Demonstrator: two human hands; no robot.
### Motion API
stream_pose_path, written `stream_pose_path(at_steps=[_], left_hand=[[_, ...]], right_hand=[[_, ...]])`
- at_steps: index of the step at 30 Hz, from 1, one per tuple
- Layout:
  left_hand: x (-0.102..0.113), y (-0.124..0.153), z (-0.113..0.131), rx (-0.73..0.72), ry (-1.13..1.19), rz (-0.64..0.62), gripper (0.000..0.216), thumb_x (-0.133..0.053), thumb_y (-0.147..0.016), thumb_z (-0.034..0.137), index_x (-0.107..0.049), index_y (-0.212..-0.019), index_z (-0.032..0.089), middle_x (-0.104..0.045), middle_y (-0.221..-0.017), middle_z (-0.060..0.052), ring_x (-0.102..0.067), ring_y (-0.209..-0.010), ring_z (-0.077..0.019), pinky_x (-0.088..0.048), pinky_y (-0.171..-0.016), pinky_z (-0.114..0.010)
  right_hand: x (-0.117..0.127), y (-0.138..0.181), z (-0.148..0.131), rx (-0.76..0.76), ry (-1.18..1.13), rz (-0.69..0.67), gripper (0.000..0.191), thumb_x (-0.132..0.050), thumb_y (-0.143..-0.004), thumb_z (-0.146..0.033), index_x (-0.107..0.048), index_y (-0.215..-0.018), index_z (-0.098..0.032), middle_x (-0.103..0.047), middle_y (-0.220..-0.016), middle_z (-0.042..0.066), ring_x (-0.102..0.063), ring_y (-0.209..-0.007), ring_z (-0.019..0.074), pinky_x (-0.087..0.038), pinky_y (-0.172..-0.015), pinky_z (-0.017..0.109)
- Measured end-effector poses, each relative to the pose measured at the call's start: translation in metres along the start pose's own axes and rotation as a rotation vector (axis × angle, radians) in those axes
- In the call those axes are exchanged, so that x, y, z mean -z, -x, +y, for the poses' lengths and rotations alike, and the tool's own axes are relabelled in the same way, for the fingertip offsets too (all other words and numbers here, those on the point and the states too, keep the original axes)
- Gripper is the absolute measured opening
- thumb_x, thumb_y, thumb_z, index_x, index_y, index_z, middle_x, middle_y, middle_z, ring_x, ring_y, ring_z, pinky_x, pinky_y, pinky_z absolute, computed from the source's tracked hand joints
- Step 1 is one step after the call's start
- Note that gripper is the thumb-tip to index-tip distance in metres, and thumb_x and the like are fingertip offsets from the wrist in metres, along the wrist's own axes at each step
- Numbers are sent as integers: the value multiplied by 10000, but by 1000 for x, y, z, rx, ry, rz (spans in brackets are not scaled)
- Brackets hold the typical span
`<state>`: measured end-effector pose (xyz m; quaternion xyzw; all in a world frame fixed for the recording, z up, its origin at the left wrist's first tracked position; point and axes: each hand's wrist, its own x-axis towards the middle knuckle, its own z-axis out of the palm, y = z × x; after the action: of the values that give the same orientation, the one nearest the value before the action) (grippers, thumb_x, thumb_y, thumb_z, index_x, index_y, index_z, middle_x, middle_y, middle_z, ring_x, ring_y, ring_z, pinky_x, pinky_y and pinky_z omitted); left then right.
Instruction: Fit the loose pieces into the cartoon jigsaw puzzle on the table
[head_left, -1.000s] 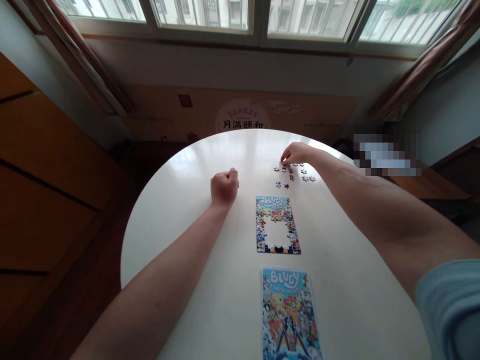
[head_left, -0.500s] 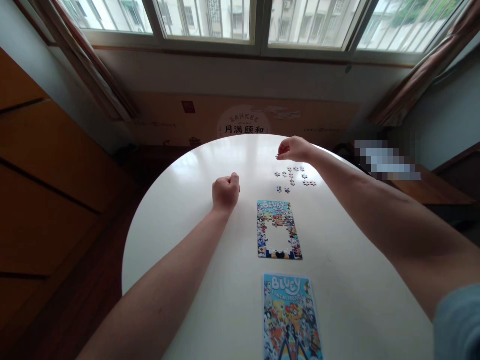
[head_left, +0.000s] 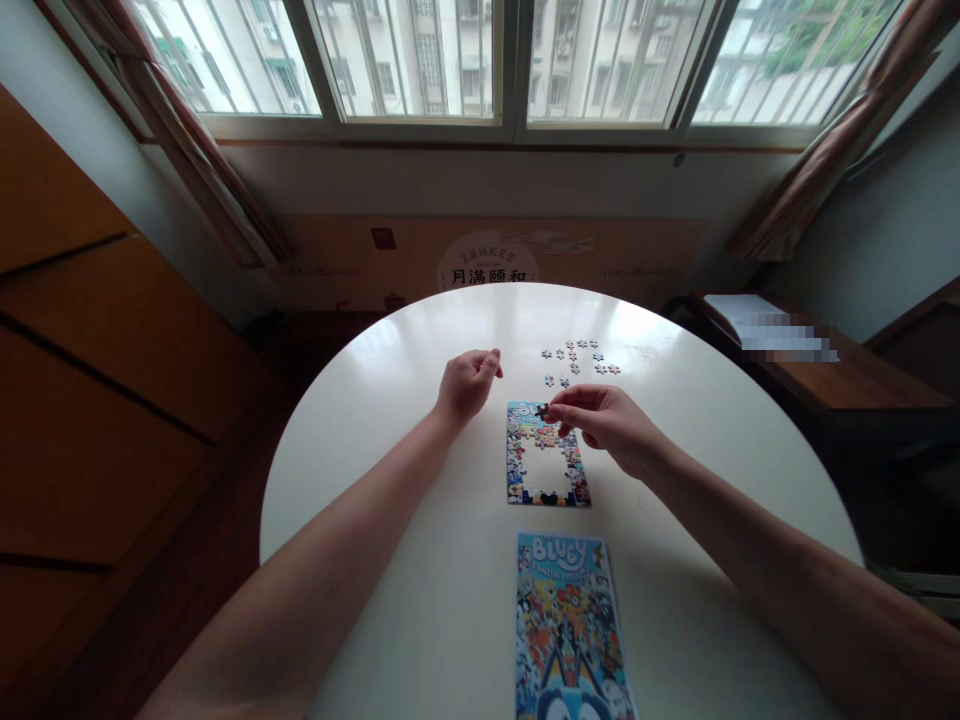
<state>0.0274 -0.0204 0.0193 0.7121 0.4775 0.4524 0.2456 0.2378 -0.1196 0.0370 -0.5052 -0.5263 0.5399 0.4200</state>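
Observation:
My right hand [head_left: 611, 425] pinches a small dark jigsaw puzzle piece [head_left: 542, 410] between thumb and fingers, above the top part of a partly assembled puzzle [head_left: 514, 470]. That puzzle has its border joined and a hole in its middle where the white table shows. Left of the puzzle, my left hand [head_left: 466, 385] rests on the table with its fingers curled in, and nothing shows in it. Beyond the puzzle lie several loose puzzle pieces [head_left: 574, 368], scattered in a loose group. Nearer to me is a colourful reference picture [head_left: 566, 620] headed "Bluey".
Everything lies on a round white table [head_left: 405, 560]. A wooden bench [head_left: 862, 380] with a blurred, pale item stands off to the right. Past the table's far edge is a printed box panel [head_left: 315, 265] under the windows. Wooden cabinets [head_left: 90, 400] line the left.
My right hand has come back from beyond the loose pieces to above the puzzle, carrying a piece. My left hand has turned slightly and its fist looks looser. The camera view has tilted a little.

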Motion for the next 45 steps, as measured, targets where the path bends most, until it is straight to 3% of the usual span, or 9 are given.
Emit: stream_pose_path(at_steps=[4, 7, 9, 14, 20, 28, 35, 40, 45], left_hand=[[14, 1, 33, -88, 99, -293, 281, -589, -878, 389, -747, -823, 164, -689, -663, -36, -585, -556, -128, -438, -517, -249], [24, 16, 54, -200, 106, -401, 216, -688, -843, 354, -776, -922, 173, -759, -832, -67, -638, -648, -134, -514, -574, -253], [25, 30, 59, -262, 112, -385, 185, -736, -816, 300, -780, -951, 181, -772, -909, -72, -656, -682, -131, -555, -626, -260], [16, 54, 50, -320, 131, -322, 180, -753, -820, 226, -777, -995, 191, -772, -925, -71, -664, -666, -124, -574, -575, -244], [14, 58, 41, -364, 161, -269, 172, -736, -841, 187, -774, -1009, 191, -774, -935, -68, -673, -664, -116, -574, -554, -225], [19, 59, 41, -387, 135, -293, 168, -715, -861, 193, -773, -1018, 197, -774, -945, -69, -681, -670, -116, -580, -558, -224], [13, 58, 36, -364, 92, -302, 173, -717, -849, 231, -778, -1009, 207, -775, -942, -54, -674, -669, -112, -594, -628, -246], [11, 58, 36, -337, 81, -325, 173, -721, -834, 251, -779, -988, 195, -773, -923, -50, -675, -681, -118, -588, -651, -253], [11, 58, 39, -309, 60, -341, 188, -723, -828, 298, -774, -977, 196, -769, -925, -58, -683, -699, -132, -587, -649, -262]], right_hand=[[1, -3, 0, -59, -100, 28, 299, -850, -708, -460, -765, -871, -225, -753, -944, 94, -660, -710, 156, -215, -429, 204], [0, -1, 1, -104, -165, 19, 301, -859, -703, -452, -764, -879, -228, -750, -963, 100, -690, -767, 181, -204, -426, 207], [-1, 2, 1, -131, -214, 1, 303, -874, -692, -446, -764, -870, -227, -746, -938, 99, -699, -796, 190, -190, -423, 202], [-6, 8, 1, -191, -305, -30, 319, -902, -663, -427, -759, -850, -213, -734, -896, 89, -697, -788, 176, -155, -415, 176], [-7, 10, 5, -185, -327, -78, 337, -889, -688, -436, -765, -915, -221, -737, -910, 85, -710, -849, 190, -201, -419, 163], [-6, 9, 9, -144, -263, -62, 314, -881, -686, -432, -763, -899, -233, -744, -880, 78, -724, -838, 207, -223, -420, 166], [-2, 8, 15, 54, -63, 1, 271, -841, -723, -404, -772, -915, -226, -749, -855, 67, -712, -757, 182, -309, -417, 200], [0, 9, 16, 189, 40, 18, 214, -808, -765, -381, -765, -903, -223, -748, -844, 42, -709, -763, 175, -552, -621, 305], [1, 9, 18, 297, 129, 15, 188, -768, -804, -374, -763, -916, -223, -755, -918, 41, -718, -873, 192, -597, -839, 395]])
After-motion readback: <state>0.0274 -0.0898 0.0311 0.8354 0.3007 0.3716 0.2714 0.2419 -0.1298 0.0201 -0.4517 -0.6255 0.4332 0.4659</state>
